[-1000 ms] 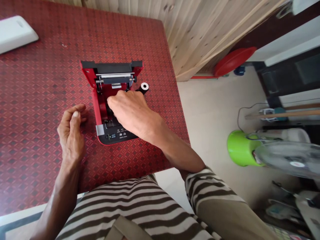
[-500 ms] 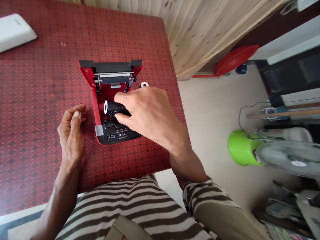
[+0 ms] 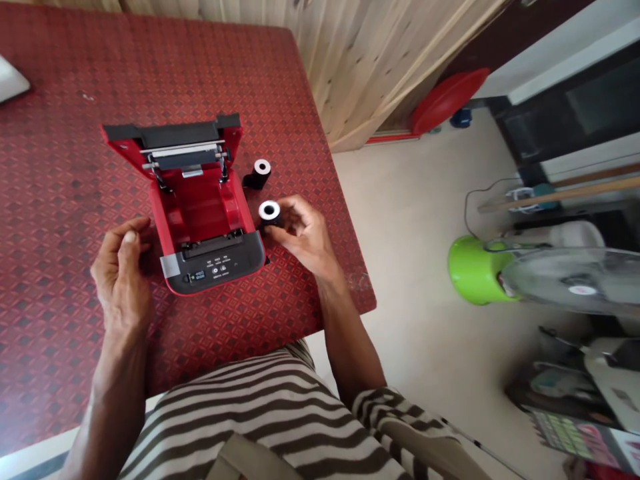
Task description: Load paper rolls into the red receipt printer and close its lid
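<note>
A small red printer (image 3: 200,213) with a black front panel stands on the red patterned table (image 3: 75,133), its lid tipped open and its roll bay empty. My right hand (image 3: 305,233) is closed on a black roll with a white end (image 3: 270,212), just to the right of the printer on the table. A second black roll (image 3: 258,173) lies beyond it, near the printer's hinge. My left hand (image 3: 120,273) rests against the printer's left side with its fingers curled and nothing visible in them.
A white object (image 3: 10,77) sits at the table's far left edge. The table's right edge drops to a tiled floor with a green fan base (image 3: 475,270), a fan head (image 3: 575,290) and a red dish (image 3: 445,100) against the wooden wall.
My right hand has lifted the black roll out of the printer's bay and carried it to the table at the printer's right. The view has shifted, so the printer sits further left.
</note>
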Motion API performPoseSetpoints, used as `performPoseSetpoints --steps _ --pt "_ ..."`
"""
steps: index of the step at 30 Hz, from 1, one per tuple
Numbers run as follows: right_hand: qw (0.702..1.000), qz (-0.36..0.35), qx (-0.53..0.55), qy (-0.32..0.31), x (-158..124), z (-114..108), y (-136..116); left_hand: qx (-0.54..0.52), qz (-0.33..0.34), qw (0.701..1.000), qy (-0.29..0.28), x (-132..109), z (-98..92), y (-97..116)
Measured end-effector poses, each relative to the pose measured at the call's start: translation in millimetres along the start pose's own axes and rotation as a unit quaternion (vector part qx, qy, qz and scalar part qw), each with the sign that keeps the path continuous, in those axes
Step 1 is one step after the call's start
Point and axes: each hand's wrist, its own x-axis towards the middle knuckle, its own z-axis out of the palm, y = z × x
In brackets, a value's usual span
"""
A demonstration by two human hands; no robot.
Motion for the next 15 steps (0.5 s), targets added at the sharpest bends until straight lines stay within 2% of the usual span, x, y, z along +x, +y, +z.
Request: performPoseSetpoints --steps 3,7,9,13,15 --pt "0.999 -0.01 -0.035 -0.013 -3.4 9.9 4.7 -0.014 -0.014 1.0 0.01 -0.3 1.5 4.0" --pt "0.988 -0.063 -0.14 0.024 -4.5 12.5 9.2 -0.011 -0.014 1.0 0.009 -1.2 2.2 7.4" --pt "0.981 -0.073 -0.176 0.023 -4.2 11.0 11.4 -0.011 -0.016 1.0 0.004 -1.6 1.9 7.3" --pt "0.976 -0.07 -0.204 -0.001 -5.8 6.0 11.4 -0.009 -0.009 1.0 0.0 -1.7 0.4 3.8" --pt "0.977 -0.065 -0.2 -0.008 -7.7 3.7 9.9 0.018 0.02 0.999 -0.016 -1.4 -0.3 2.1"
